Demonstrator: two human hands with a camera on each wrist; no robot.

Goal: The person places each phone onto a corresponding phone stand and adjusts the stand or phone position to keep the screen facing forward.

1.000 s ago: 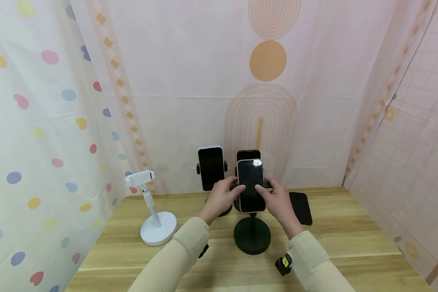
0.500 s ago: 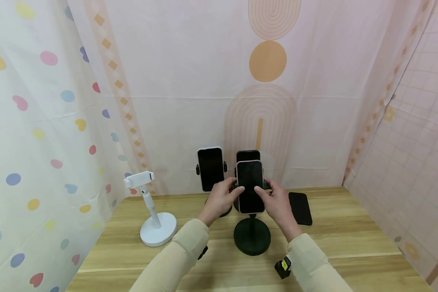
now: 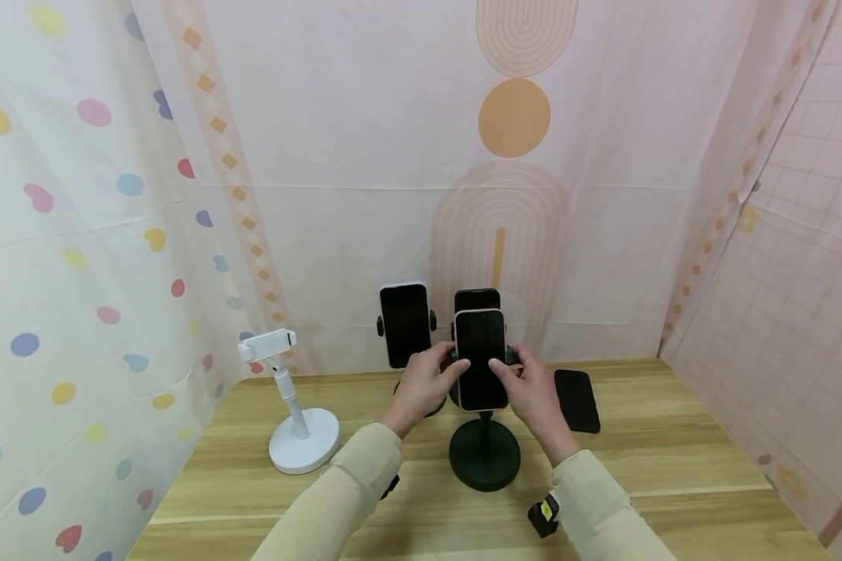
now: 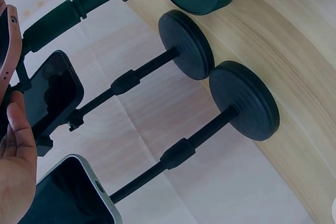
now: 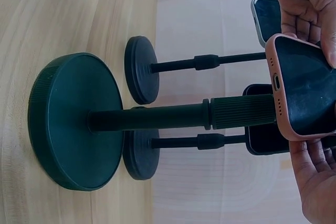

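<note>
Pink-cased phone point(image 3: 481, 359), screen dark, stands upright atop the dark green stand point(image 3: 485, 452), the landmark here. Left hand point(image 3: 422, 385) pinches the phone's left edge, thumb on the glass; right hand point(image 3: 528, 392) pinches its right edge likewise. Behind the stand: a white-edged phone point(image 3: 405, 323) and a black phone point(image 3: 477, 299) on black stands. Right of it, flat on the wooden table point(image 3: 673, 460), a black phone point(image 3: 578, 400); left, an empty white stand point(image 3: 297, 421).

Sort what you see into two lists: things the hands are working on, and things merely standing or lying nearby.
In hand:
pink-cased phone, gripped at its sides by left hand and right hand
dark green stand under it

Lying about:
white-edged phone on a black stand
black phone behind
black phone lying flat on the wooden table
empty white stand
</note>
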